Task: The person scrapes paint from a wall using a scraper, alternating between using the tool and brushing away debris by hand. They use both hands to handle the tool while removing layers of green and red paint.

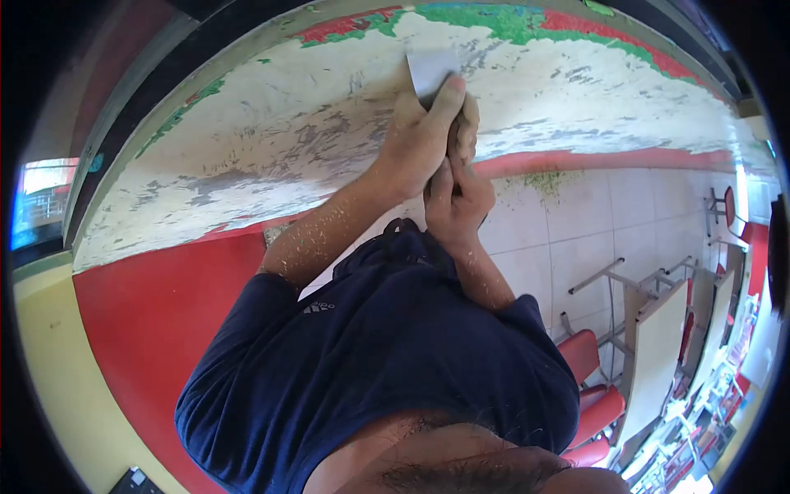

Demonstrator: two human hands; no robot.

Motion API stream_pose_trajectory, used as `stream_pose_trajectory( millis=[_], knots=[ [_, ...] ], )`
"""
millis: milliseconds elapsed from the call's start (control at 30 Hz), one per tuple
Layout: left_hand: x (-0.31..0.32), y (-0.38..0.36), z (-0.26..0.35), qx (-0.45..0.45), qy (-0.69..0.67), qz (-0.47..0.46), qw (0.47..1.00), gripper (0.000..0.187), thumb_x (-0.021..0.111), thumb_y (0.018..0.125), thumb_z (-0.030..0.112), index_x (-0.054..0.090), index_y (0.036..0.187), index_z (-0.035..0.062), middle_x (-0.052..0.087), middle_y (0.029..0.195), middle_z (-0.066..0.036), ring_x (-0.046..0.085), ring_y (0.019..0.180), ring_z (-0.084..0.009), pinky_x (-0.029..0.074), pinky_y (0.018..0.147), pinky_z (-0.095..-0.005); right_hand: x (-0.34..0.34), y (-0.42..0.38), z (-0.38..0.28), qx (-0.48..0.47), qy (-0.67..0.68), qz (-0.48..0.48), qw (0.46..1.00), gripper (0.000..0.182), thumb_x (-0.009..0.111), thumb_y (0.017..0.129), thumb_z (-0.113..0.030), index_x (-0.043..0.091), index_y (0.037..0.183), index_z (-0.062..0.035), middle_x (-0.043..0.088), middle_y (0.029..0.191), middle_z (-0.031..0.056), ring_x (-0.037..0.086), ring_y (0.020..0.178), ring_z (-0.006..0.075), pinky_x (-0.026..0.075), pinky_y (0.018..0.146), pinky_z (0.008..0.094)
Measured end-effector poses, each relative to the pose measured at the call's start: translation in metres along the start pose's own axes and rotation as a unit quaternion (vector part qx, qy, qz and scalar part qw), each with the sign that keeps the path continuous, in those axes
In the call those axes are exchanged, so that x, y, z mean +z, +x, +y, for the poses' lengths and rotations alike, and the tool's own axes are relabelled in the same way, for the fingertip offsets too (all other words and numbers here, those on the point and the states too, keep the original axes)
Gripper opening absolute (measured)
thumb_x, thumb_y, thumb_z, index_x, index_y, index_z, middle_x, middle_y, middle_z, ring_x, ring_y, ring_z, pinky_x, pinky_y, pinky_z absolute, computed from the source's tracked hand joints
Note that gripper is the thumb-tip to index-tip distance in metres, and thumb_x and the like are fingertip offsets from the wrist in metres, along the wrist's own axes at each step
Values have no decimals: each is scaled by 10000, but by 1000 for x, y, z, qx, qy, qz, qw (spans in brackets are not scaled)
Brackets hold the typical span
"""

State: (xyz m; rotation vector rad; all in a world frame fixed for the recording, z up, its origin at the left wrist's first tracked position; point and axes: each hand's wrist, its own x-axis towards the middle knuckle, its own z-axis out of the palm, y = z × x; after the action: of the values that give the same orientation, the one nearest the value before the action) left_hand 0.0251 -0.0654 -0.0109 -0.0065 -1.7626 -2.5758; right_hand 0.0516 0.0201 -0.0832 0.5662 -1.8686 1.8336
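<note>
A scraper with a flat grey blade (429, 70) is pressed against a wall (271, 140) whose paint is mostly stripped to white, with green and red patches left along the top. My left hand (415, 144) grips the tool high up, its thumb lying along the blade's edge. My right hand (461, 198) is wrapped just below it, around a handle that is hidden inside both fists. Both forearms are dusted with paint flecks. My dark blue shirt (370, 362) fills the lower middle of the view.
A red band (592, 158) runs along the wall beside pale floor tiles (592, 230), where green paint chips (543, 179) lie. Desks and red chairs (592, 362) stand at the right. A solid red surface (156, 313) and a yellow one lie at the left.
</note>
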Motion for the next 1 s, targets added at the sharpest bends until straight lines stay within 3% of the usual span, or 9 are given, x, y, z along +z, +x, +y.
stream_pose_trajectory(
  millis=[133,233,300,367,567,767,867,900,1000],
  knots=[
    [11,4,17,20,-37,17,999,435,395,1019,338,527,733,38,479,564,-9,468,486,-99,423,472,-259,-10,15,-8,-1,-77,-66,995,300,529,880,-7,617,1156,69,657,714,137,609,567,134,471,521,269],
    [10,-6,25,17,-100,-11,995,441,408,1012,381,511,751,42,454,561,-9,467,484,-110,425,464,-263,-13,24,-26,-46,-151,-110,981,272,554,852,19,634,1105,76,660,750,174,636,571,183,476,521,275],
    [4,-5,19,-32,-121,-14,992,452,413,1006,410,495,754,43,443,562,-14,464,478,-116,431,466,-267,-6,12,-21,-66,-111,-33,991,188,599,809,35,655,989,46,609,695,155,588,530,247,445,484,305],
    [3,0,16,0,-104,-39,994,453,393,1004,437,488,794,47,412,550,-11,416,433,-116,406,424,-266,2,7,-17,-74,-90,10,993,145,615,786,50,665,919,26,578,675,140,570,521,273,436,464,324],
    [-4,0,12,1,-73,-86,994,484,354,999,481,438,754,72,383,537,-17,386,400,-115,388,392,-265,5,13,-19,-134,-111,12,985,169,618,769,69,654,929,33,600,721,154,595,556,275,454,475,329],
    [-1,0,19,23,-94,-92,991,479,353,1002,470,438,746,73,391,549,-26,379,397,-110,386,392,-256,-3,18,-30,-101,-154,-55,981,139,606,768,85,653,897,65,638,777,195,647,625,296,499,531,311],
    [-3,6,11,12,-98,-100,990,482,351,1002,470,443,754,68,392,553,-27,380,401,-108,389,396,-258,-1,12,-22,-63,-123,-19,990,148,609,766,88,658,901,53,636,776,190,645,629,309,498,538,319],
    [-1,6,14,17,-101,-104,989,483,350,1002,470,445,755,67,393,552,-26,381,401,-109,391,397,-261,1,19,-22,-112,-144,5,983,151,611,767,92,660,903,52,642,783,192,649,636,311,503,555,318],
    [4,5,24,12,-113,-106,988,478,348,1005,466,457,765,67,405,554,-23,399,425,-113,410,426,-271,-1,28,-27,-138,-137,-2,981,161,618,762,96,663,911,54,651,787,189,645,622,304,506,561,311]
  ],
)
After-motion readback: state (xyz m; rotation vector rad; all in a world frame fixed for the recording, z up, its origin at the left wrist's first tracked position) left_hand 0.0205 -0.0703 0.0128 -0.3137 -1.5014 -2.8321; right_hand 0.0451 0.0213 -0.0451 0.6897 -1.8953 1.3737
